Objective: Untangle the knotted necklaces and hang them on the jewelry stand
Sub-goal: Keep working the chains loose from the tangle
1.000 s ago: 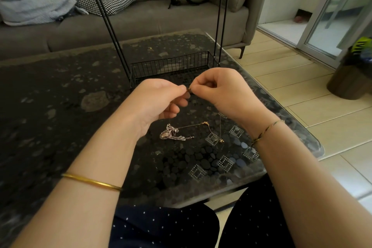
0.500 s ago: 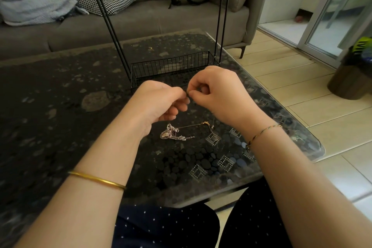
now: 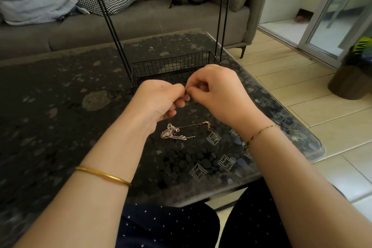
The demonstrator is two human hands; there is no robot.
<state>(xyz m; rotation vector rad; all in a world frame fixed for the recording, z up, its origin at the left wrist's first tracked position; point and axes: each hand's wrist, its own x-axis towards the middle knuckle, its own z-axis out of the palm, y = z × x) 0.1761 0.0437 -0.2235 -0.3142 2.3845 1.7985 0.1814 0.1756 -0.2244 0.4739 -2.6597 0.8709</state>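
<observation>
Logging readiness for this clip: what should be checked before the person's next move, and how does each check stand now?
1. Both grips pinching: left hand and right hand meet fingertip to fingertip above the table: ok.
2. Pinched strand between them: too fine to see: cannot tell.
3. Loose necklace tangle freed: bunched on the table: not ok.
4. Upright jewelry stand just behind the hands, likely reachable: ok.
5. Anything hung on it: top out of frame: cannot tell.

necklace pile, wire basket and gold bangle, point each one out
necklace pile [image 3: 171, 134], head view, middle of the silver tangle
wire basket [image 3: 171, 66], head view, on its mesh wall
gold bangle [image 3: 104, 176], head view, middle of the band on the left wrist
</observation>
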